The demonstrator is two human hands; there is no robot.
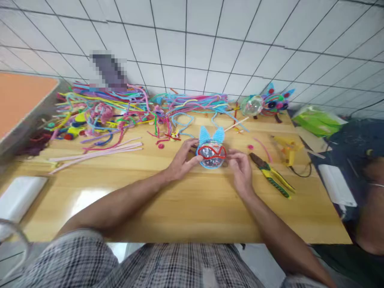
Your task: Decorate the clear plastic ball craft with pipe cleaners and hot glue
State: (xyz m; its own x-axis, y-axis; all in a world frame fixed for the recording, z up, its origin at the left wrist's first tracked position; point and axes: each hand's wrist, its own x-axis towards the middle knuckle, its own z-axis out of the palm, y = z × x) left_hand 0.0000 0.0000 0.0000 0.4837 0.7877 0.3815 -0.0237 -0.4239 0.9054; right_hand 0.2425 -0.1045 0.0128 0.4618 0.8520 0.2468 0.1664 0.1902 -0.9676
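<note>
Near the middle of the table, a clear round ball (212, 162) has a light blue pipe cleaner rim and two pointed blue pipe cleaner ears (204, 135). Across its front lies a red pipe cleaner (207, 149) bent into an eyeglasses-like loop. My left hand (182, 159) grips the ball's left side, thumb in front and fingers behind. At the right edge, my right hand (241, 168) has its fingers drawn together against the side of the ball and the red loop's end. Its fingertips are partly blurred.
Yellow-and-black pliers (272, 176) and a yellow glue gun (287, 150) lie to the right. Pipe cleaners (195, 104) are heaped along the wall. A decorated ball with ears (276, 105) stands at the back right. Beyond the right edge, a person's arm (373, 204) shows.
</note>
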